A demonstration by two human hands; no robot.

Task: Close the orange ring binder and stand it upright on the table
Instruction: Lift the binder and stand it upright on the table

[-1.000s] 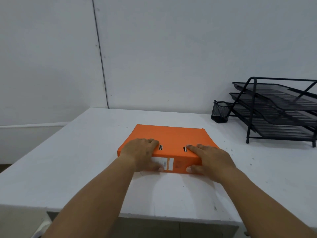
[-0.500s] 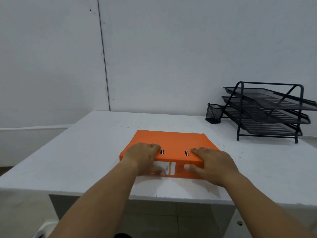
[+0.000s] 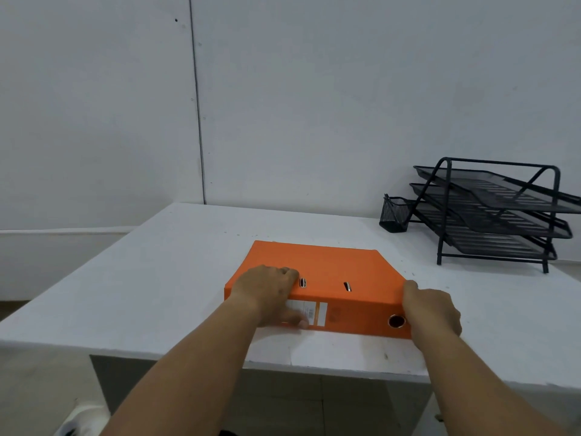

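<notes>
White panelled walls back a white surface (image 3: pixel 157 278) on which an orange ring binder (image 3: pixel 317 272) lies flat and closed near the front edge, its spine facing the person. The left hand (image 3: pixel 267 291) rests on the binder's left front corner, fingers spread over the cover and thumb down across the white spine label (image 3: pixel 309 311). The right hand (image 3: pixel 432 309) has shifted since half a second ago: then it lay flat on the cover beside the right-hand slot (image 3: pixel 347 286), now it wraps around the binder's right front corner, fingers curled over the side edge, and the spine's metal finger hole (image 3: pixel 396 321) has come into view. The left hand has barely moved. Both hands grip the binder, well apart from each other, one at each end of the spine. The binder stays on its back cover, not yet upright. Toward the right rear corner of the surface stands a black three-tier mesh letter tray (image 3: pixel 496 215), with a black mesh pen cup (image 3: pixel 393 214) just beside it on its left.
</notes>
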